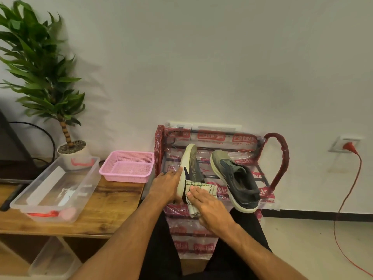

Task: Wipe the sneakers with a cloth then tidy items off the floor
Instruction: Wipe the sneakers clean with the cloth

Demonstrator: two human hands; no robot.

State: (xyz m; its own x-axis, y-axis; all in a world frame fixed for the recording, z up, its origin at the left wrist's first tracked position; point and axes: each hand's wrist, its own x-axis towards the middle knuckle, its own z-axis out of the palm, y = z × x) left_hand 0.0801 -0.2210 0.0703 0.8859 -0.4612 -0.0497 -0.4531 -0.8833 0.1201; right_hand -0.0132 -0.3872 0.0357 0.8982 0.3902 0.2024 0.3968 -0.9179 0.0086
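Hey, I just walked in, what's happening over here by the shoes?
A person sits facing a plastic-wrapped shoe rack. Their left hand steadies one sneaker tipped on its edge, while the right hand presses a cloth against its side. The other sneaker lies on the rack's top shelf, untouched. To the left, a pink basket and a clear box sit on a wooden table.

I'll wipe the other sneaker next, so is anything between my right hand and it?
Nothing visible. The second sneaker lies on the rack just right of the cloth under your right hand, with only a clear gap between them.
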